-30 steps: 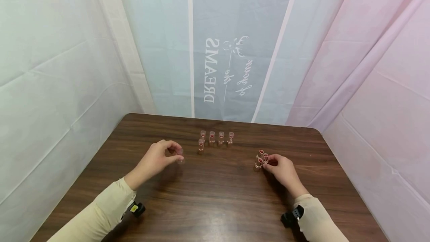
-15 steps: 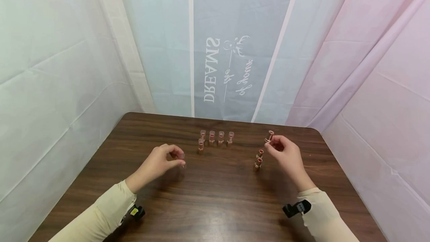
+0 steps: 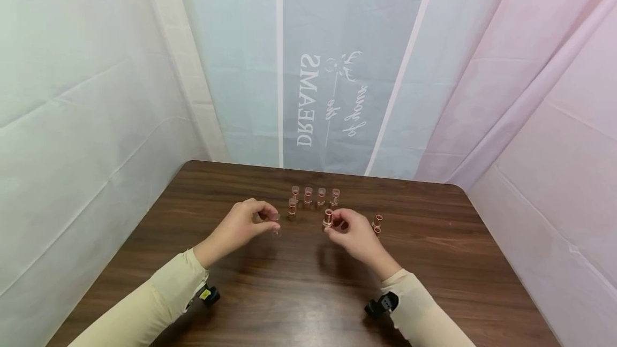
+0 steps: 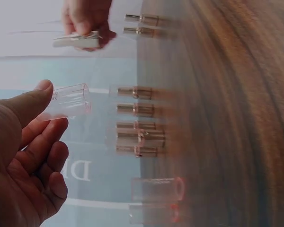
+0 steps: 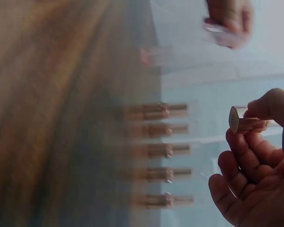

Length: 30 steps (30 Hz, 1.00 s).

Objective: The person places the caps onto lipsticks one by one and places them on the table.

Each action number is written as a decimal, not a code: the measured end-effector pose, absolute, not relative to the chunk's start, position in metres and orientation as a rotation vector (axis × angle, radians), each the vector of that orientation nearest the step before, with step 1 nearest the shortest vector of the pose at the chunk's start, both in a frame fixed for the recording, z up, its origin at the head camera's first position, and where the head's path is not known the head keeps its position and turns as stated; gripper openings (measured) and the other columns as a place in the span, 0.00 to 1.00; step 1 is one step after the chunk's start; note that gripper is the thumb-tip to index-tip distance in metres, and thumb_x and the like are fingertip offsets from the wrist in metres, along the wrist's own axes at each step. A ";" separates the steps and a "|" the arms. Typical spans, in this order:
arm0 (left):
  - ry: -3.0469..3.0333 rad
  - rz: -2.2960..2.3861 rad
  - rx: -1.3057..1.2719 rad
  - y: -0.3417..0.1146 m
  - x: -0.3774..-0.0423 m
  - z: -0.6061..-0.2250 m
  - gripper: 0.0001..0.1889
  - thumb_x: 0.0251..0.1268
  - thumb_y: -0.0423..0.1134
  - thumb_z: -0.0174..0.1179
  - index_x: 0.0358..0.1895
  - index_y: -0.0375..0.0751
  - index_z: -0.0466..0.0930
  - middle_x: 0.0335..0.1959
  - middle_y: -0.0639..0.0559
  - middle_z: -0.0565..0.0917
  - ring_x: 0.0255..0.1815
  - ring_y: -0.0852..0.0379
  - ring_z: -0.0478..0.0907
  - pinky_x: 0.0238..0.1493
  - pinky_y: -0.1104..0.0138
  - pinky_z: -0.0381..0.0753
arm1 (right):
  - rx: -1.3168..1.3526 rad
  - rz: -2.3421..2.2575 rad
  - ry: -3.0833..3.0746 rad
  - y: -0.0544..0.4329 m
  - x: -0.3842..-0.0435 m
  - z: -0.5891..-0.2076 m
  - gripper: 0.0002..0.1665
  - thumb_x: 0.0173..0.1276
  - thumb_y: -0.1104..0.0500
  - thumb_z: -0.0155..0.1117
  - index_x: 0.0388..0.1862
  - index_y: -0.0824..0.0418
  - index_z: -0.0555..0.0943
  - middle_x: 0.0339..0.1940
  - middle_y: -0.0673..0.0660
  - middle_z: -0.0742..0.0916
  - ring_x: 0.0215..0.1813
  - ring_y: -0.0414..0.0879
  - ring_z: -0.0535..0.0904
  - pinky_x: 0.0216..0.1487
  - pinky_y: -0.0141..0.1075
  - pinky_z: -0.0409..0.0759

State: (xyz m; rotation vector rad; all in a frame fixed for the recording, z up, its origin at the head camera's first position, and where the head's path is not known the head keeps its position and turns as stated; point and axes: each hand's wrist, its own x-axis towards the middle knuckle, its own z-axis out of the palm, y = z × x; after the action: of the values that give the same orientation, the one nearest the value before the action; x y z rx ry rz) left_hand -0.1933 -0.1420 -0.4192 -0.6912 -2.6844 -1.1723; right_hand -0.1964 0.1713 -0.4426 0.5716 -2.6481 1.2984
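Between thumb and fingers, my left hand (image 3: 247,228) pinches a clear lipstick cap (image 4: 72,101), raised above the table. My right hand (image 3: 359,235) pinches an uncapped rose-gold lipstick (image 3: 328,218) by its side, off the table and a short gap to the right of the cap. In the right wrist view the flat round end of the held lipstick (image 5: 234,119) shows. Two uncapped lipsticks (image 3: 378,221) stand close together beyond the right hand, the nearer one partly hidden by it.
Several lipsticks with clear caps (image 3: 308,196) stand upright near the back edge, one slightly in front (image 3: 292,208). Loose clear caps (image 4: 156,189) stand beside them in the left wrist view. The brown wooden table (image 3: 299,293) ends at a cloth backdrop (image 3: 356,25).
My right hand has picked one lipstick out of the group of three, lifted it and carried it left. My left hand, still pinching the cap, has moved slightly right.
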 end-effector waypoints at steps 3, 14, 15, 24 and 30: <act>-2.666 -1.157 -0.713 -0.136 -0.196 -0.413 0.10 0.60 0.48 0.75 0.41 0.53 0.88 0.36 0.62 0.83 0.36 0.61 0.79 0.39 0.67 0.79 | 0.607 1.280 -2.688 0.165 -0.196 -0.452 0.09 0.61 0.59 0.75 0.39 0.50 0.83 0.38 0.46 0.84 0.44 0.51 0.83 0.47 0.46 0.83; -2.517 -1.125 -0.829 -0.108 -0.206 -0.374 0.11 0.60 0.48 0.75 0.42 0.49 0.89 0.35 0.64 0.85 0.41 0.62 0.79 0.47 0.59 0.80 | 0.696 1.312 -2.635 0.155 -0.198 -0.461 0.08 0.62 0.58 0.75 0.37 0.51 0.84 0.37 0.47 0.85 0.43 0.45 0.82 0.47 0.50 0.83; -2.505 -1.119 -0.846 -0.104 -0.207 -0.370 0.11 0.60 0.48 0.75 0.42 0.50 0.89 0.35 0.64 0.85 0.41 0.63 0.79 0.47 0.61 0.80 | 0.708 1.309 -2.629 0.155 -0.198 -0.461 0.08 0.62 0.58 0.75 0.37 0.51 0.84 0.37 0.46 0.85 0.43 0.44 0.81 0.48 0.50 0.83; -2.511 -1.087 -0.960 -0.077 -0.210 -0.366 0.10 0.60 0.46 0.75 0.43 0.51 0.88 0.36 0.65 0.86 0.41 0.64 0.78 0.42 0.67 0.78 | 0.809 1.301 -2.559 0.150 -0.194 -0.462 0.09 0.62 0.60 0.76 0.39 0.51 0.85 0.37 0.45 0.85 0.44 0.46 0.81 0.47 0.48 0.83; -2.525 -1.138 -0.955 -0.073 -0.209 -0.371 0.10 0.59 0.45 0.76 0.41 0.49 0.88 0.36 0.63 0.87 0.39 0.60 0.79 0.39 0.68 0.78 | 0.814 1.305 -2.551 0.148 -0.193 -0.461 0.09 0.62 0.59 0.76 0.38 0.50 0.84 0.37 0.44 0.84 0.44 0.46 0.81 0.47 0.48 0.83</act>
State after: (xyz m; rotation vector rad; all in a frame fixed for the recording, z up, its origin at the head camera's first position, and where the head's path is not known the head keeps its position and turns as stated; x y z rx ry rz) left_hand -0.2090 -0.0732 -0.3713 -0.9552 -2.5246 -1.1384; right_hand -0.1928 0.1484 -0.4613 0.8137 -2.5512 1.3051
